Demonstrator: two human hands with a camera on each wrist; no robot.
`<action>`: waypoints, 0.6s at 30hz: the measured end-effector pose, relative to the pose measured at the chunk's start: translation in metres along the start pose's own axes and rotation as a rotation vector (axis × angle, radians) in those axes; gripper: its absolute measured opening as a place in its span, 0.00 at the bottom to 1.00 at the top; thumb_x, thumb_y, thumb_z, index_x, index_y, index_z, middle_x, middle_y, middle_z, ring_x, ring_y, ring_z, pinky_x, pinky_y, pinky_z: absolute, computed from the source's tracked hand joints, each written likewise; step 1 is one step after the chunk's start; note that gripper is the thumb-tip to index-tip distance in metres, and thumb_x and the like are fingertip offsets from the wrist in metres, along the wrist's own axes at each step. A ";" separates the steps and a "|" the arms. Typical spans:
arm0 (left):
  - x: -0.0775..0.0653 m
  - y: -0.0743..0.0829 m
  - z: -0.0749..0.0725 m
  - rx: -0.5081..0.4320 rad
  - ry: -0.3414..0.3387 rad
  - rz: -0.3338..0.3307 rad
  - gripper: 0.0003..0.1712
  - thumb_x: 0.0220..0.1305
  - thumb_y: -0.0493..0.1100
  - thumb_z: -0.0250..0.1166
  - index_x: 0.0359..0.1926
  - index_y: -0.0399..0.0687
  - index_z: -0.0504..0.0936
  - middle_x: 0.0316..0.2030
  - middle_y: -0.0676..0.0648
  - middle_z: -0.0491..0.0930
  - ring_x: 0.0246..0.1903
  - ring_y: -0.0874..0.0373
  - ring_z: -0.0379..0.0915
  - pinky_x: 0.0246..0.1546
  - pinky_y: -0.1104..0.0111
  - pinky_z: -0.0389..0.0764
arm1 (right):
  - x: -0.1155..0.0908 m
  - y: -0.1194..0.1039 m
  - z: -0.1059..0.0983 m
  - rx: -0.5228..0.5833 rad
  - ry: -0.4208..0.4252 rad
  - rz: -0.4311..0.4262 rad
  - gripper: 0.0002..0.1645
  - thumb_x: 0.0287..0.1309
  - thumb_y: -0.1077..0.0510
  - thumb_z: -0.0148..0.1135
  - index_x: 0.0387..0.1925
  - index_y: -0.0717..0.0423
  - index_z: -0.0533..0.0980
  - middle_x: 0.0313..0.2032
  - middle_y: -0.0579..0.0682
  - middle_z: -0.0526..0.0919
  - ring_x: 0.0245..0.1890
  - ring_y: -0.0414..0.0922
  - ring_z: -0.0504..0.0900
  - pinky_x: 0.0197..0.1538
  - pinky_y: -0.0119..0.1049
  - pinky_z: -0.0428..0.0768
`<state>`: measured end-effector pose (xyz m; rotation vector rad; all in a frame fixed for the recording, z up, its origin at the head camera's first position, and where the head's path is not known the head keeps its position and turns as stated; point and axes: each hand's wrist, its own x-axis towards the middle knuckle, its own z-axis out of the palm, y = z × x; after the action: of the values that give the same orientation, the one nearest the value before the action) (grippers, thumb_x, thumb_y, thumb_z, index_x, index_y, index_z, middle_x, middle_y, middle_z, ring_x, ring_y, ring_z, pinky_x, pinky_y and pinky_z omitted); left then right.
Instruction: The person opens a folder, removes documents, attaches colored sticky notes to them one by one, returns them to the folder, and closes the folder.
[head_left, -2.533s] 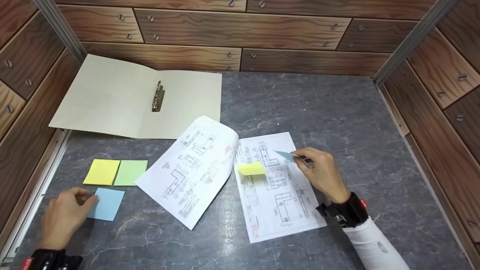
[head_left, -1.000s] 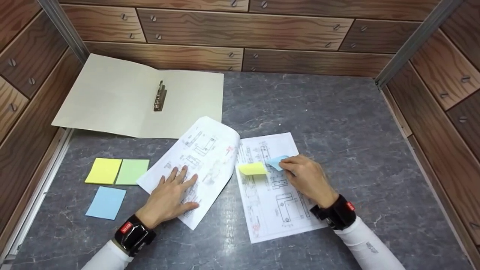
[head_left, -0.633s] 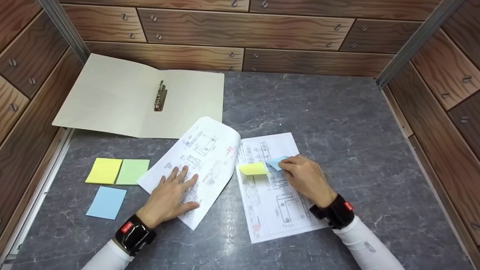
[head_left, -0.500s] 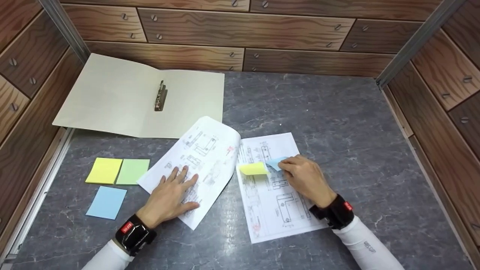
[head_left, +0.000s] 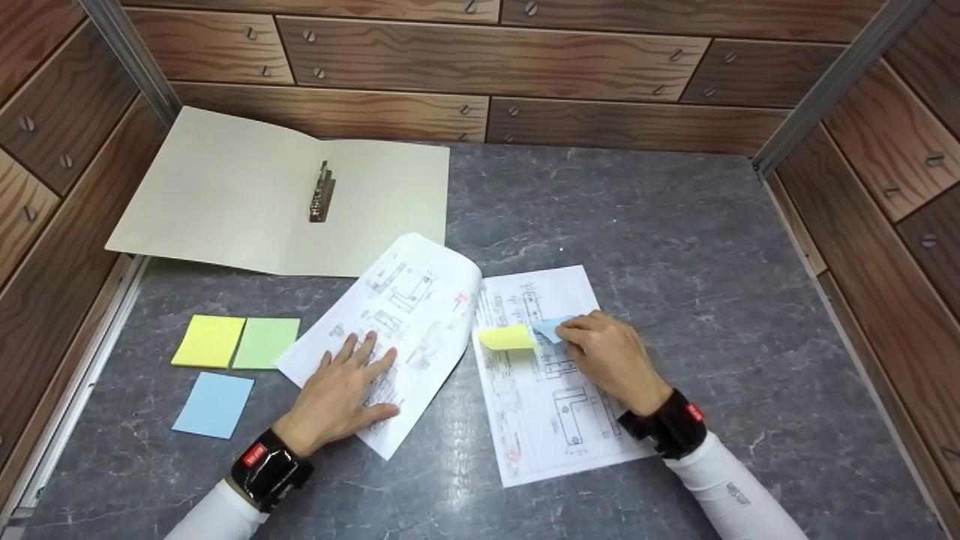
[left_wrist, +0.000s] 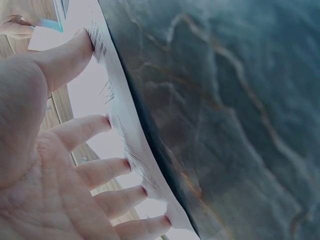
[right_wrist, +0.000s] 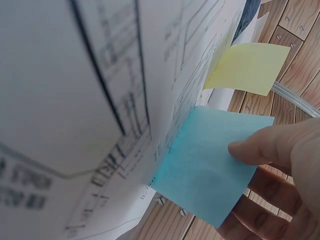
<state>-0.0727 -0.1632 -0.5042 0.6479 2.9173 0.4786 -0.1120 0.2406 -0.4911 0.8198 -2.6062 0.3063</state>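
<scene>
My right hand [head_left: 611, 356] pinches a blue sticky note [right_wrist: 210, 160] between thumb and fingers. One edge of that note meets the right-hand printed drawing sheet [head_left: 536, 457], while the rest stands up from the paper. Just left of it, a yellow sticky note [head_left: 506, 337] sticks to the same sheet, its free part raised in the right wrist view. My left hand [head_left: 334, 397] lies with spread fingers on the left-hand drawing sheet [head_left: 427, 345], which is folded over at its right side. In the left wrist view the fingertips [left_wrist: 102, 122] touch this paper.
At the left lie a yellow sticky note pad [head_left: 208, 341], a green one [head_left: 266, 343] and a blue one [head_left: 214, 405]. Behind them an open cream folder [head_left: 375, 202] with a metal clip [head_left: 321, 195] rests on the dark marbled table [head_left: 675, 225]. Wood-patterned walls [head_left: 487, 56] enclose the table.
My left hand has left the blue pad and come to rest on the left sheet. My right hand has brought the blue note down and left onto the right sheet, then stayed nearly still.
</scene>
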 end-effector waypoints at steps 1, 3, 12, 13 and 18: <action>0.000 0.000 0.000 0.000 0.000 -0.002 0.46 0.59 0.62 0.73 0.72 0.46 0.73 0.74 0.28 0.64 0.74 0.26 0.58 0.65 0.27 0.66 | 0.000 0.000 0.000 0.001 -0.001 0.001 0.16 0.52 0.66 0.76 0.44 0.54 0.90 0.39 0.49 0.92 0.37 0.46 0.87 0.40 0.41 0.87; 0.000 0.000 0.000 -0.002 0.000 -0.006 0.46 0.58 0.62 0.73 0.72 0.47 0.73 0.74 0.29 0.64 0.74 0.27 0.57 0.65 0.27 0.66 | 0.000 0.000 0.001 0.002 -0.005 0.003 0.16 0.53 0.67 0.75 0.44 0.53 0.90 0.39 0.48 0.92 0.38 0.46 0.87 0.41 0.41 0.88; 0.000 0.000 0.001 -0.001 0.000 -0.010 0.46 0.58 0.62 0.73 0.72 0.47 0.73 0.74 0.28 0.63 0.74 0.27 0.57 0.65 0.27 0.65 | 0.000 0.000 0.002 0.006 -0.019 0.007 0.15 0.54 0.66 0.74 0.44 0.54 0.90 0.40 0.49 0.92 0.38 0.46 0.87 0.42 0.41 0.88; 0.000 0.000 0.001 0.000 0.001 -0.009 0.46 0.58 0.62 0.73 0.72 0.47 0.73 0.74 0.29 0.63 0.74 0.27 0.57 0.65 0.27 0.65 | 0.000 0.000 0.002 0.008 -0.021 0.009 0.15 0.54 0.66 0.74 0.44 0.54 0.90 0.40 0.49 0.92 0.38 0.46 0.87 0.41 0.41 0.88; 0.000 0.000 0.001 0.007 0.002 -0.004 0.46 0.58 0.63 0.73 0.72 0.47 0.73 0.74 0.29 0.64 0.74 0.27 0.57 0.65 0.27 0.66 | -0.001 -0.001 0.002 0.011 -0.027 0.014 0.14 0.55 0.65 0.74 0.44 0.53 0.90 0.40 0.48 0.92 0.38 0.46 0.87 0.41 0.41 0.88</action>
<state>-0.0725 -0.1630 -0.5048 0.6419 2.9232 0.4695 -0.1115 0.2399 -0.4932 0.8159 -2.6382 0.3165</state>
